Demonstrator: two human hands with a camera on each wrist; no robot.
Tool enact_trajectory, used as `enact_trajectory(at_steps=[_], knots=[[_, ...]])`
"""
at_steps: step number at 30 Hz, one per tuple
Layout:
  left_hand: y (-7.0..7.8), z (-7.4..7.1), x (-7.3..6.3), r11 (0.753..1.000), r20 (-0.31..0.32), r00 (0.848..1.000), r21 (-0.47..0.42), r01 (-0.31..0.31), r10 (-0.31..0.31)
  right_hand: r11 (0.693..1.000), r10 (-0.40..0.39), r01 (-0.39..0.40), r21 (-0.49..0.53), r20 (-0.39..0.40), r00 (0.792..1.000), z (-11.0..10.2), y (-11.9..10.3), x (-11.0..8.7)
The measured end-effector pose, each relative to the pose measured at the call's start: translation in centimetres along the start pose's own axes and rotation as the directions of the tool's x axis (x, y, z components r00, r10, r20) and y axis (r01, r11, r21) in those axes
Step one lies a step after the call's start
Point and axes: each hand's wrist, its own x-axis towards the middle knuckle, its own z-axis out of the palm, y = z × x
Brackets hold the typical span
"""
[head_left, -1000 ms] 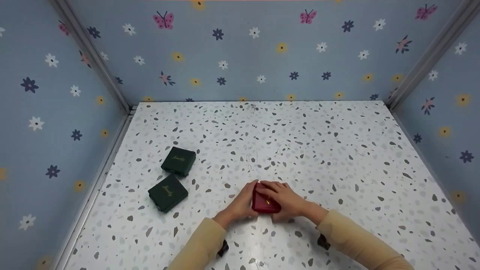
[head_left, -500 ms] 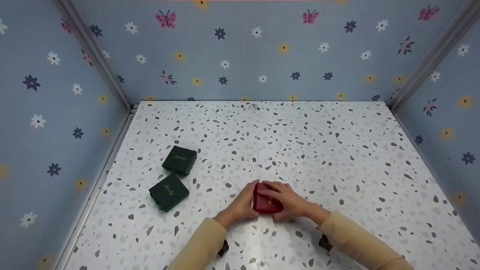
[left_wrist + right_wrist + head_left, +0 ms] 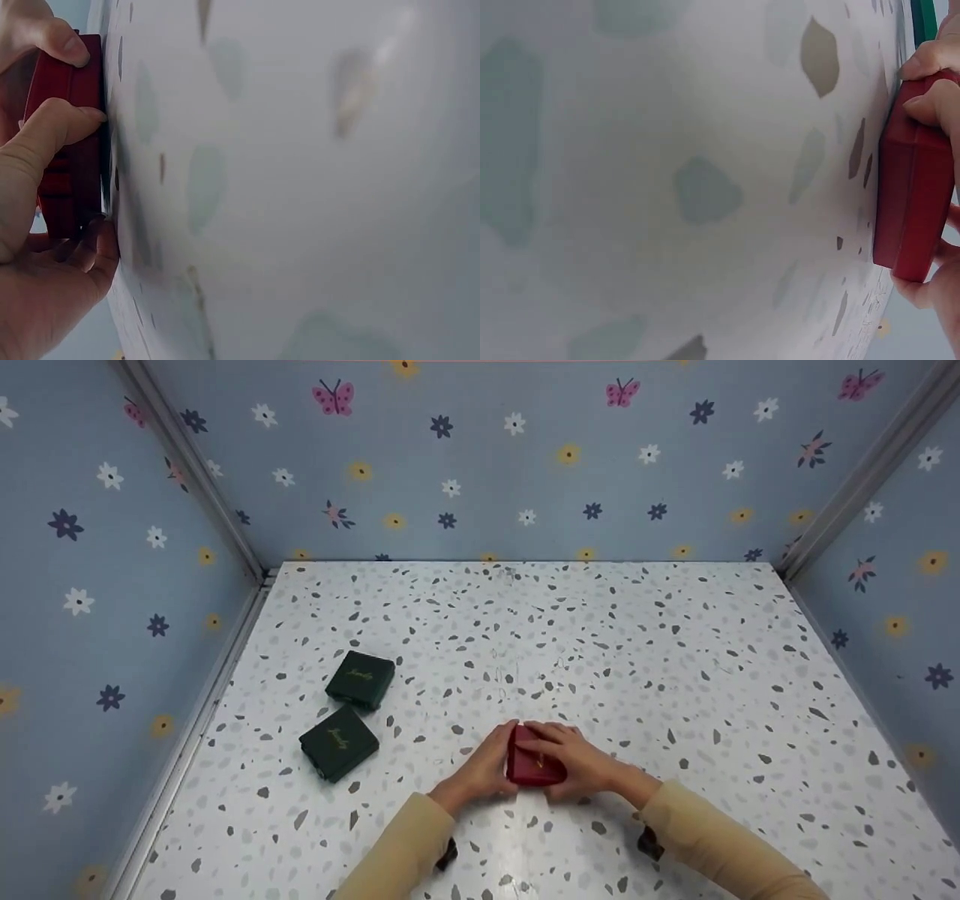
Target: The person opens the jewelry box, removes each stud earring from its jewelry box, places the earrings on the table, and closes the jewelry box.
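Observation:
A small red jewelry box (image 3: 534, 771) with a gold mark on its lid rests on the speckled table, between both hands. My left hand (image 3: 484, 765) grips its left side, thumb at the near side and fingers at the far side. From the right, my right hand (image 3: 576, 763) holds it, with fingers laid over the lid and the thumb at the near edge. In the left wrist view, both thumbs press the near face of the red box (image 3: 82, 176). The right wrist view shows the lid seam along the red box (image 3: 911, 199), which looks closed.
Two dark green jewelry boxes (image 3: 340, 744) with gold lettering lie to the left, one behind the other and close together. Flowered blue panels (image 3: 480, 457) wall the table at the back and on both sides.
The head view has shifted very slightly. Both hands keep the same hold on the red jewelry box, and the green boxes stay in place.

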Motion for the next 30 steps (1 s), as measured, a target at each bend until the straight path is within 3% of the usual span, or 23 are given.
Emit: enact_trajectory(at_steps=[8,19,30], knots=[[-0.1,0.0,0.2,0.997,-0.029,0.997,0.044,-0.07,0.071,1.0,-0.01,0.01,0.016,0.03,1.0,-0.5,-0.2,0.2],[0.3,0.2,0.3,0.999,-0.024,1.0,0.053,0.002,-0.001,0.999,-0.047,0.047,-0.008,0.054,0.997,-1.1,-0.1,0.5],[0.4,0.1,0.3,0.997,-0.034,0.999,0.075,-0.004,0.006,0.996,-0.083,0.084,-0.039,0.03,0.996,-1.2,-0.2,0.6]])
